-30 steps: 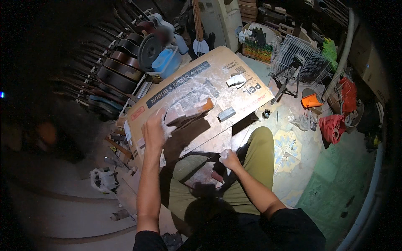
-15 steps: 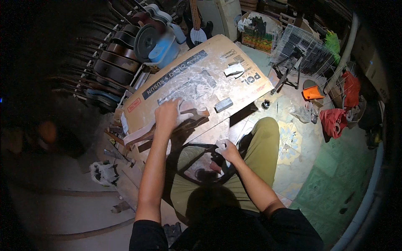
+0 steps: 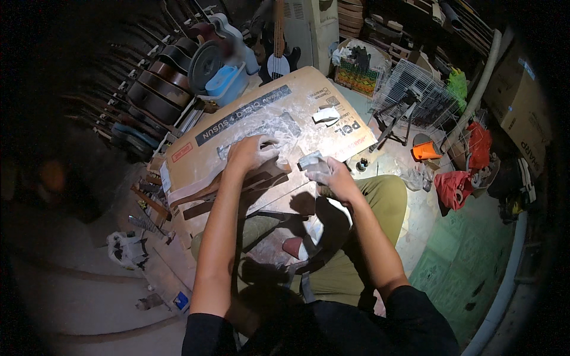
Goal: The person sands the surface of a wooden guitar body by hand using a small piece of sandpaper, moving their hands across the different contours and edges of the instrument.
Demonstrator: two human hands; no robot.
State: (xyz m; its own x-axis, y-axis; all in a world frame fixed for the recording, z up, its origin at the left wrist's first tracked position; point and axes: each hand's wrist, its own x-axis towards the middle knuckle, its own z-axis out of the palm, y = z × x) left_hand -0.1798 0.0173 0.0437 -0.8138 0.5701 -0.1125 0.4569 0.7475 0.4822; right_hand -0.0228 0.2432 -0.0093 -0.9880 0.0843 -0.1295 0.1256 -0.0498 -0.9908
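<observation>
On a dusty cardboard sheet (image 3: 202, 166), my left hand (image 3: 256, 155) hovers over or rests on a long wooden piece (image 3: 205, 184), fingers curved and apart; a dark brown strip (image 3: 205, 207) lies along its near side. My right hand (image 3: 323, 174) has its fingers closed on a small grey block (image 3: 310, 159) at the right part of the sheet. A folded white item (image 3: 325, 114) lies farther up, amid white powder. Below, between my legs, a small red-brown object (image 3: 292, 248) shows in partial shadow.
Guitars (image 3: 154, 95) stand racked at upper left beside blue tubs (image 3: 219, 80). A wire cage (image 3: 404, 89), black stand (image 3: 395, 121), orange scoop (image 3: 424, 151) and red bag (image 3: 451, 190) are on the right; scattered tools (image 3: 148, 202) lie at left.
My left hand has lowered the long wooden piece onto the cardboard and loosened. My right hand has risen from near my lap to the grey block. The view has shifted slightly.
</observation>
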